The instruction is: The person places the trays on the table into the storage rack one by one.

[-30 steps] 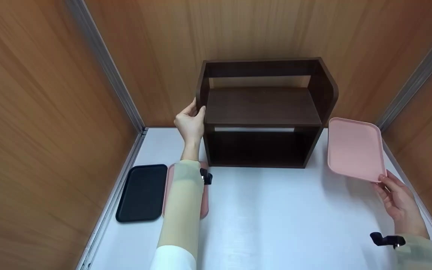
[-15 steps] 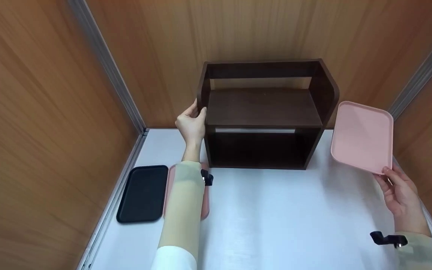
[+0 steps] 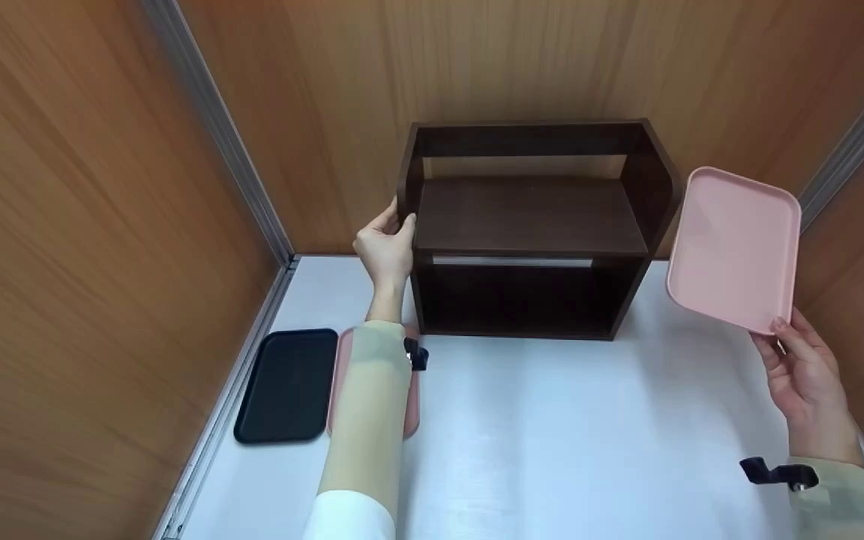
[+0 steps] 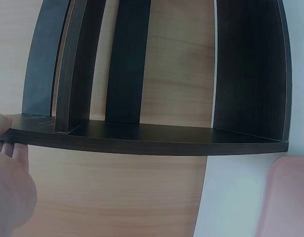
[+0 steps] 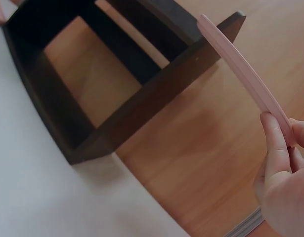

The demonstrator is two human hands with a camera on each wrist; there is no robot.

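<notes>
A dark brown two-tier wooden shelf (image 3: 529, 225) stands against the back wall on the white table. My left hand (image 3: 385, 247) grips the shelf's left side panel; in the left wrist view the panel's edge (image 4: 142, 140) runs past my fingers (image 4: 8, 182). My right hand (image 3: 803, 371) pinches the near corner of a pink tray (image 3: 736, 247), held up and tilted to the right of the shelf. The right wrist view shows that pink tray (image 5: 245, 74) edge-on, my thumb (image 5: 273, 143) on it, with the shelf (image 5: 92, 79) beyond.
A black tray (image 3: 288, 386) lies at the table's left, beside a second pink tray (image 3: 411, 397) mostly hidden under my left forearm. Wood-panelled walls close in on the left, back and right. Bare white tabletop (image 3: 567, 435) spreads in front of the shelf.
My right hand has lifted the pink tray up and tilted it steeper, bringing it beside the shelf's upper right side. My left hand has stayed on the shelf's left panel.
</notes>
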